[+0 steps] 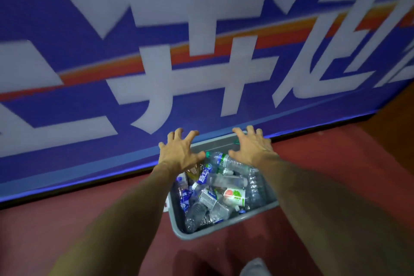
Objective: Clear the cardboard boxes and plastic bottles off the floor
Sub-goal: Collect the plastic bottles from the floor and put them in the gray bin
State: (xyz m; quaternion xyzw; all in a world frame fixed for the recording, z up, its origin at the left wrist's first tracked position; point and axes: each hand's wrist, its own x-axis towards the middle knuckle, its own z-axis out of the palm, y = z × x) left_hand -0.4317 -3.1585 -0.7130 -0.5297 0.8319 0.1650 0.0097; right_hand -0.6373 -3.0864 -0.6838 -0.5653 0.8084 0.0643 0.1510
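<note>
A grey plastic bin (226, 227) stands on the red floor against a banner wall. It holds several clear plastic bottles (224, 180), some crushed, with blue, green and red labels. My left hand (179, 151) hovers over the bin's far left corner, fingers spread and empty. My right hand (251, 145) hovers over the far right corner, fingers also spread, holding nothing. Both forearms reach out over the bin. No cardboard box is in view.
A large blue banner (201, 51) with white characters and an orange stripe rises right behind the bin. Red floor (89, 219) lies to the left and right of the bin. A grey shoe tip (254, 268) shows at the bottom edge.
</note>
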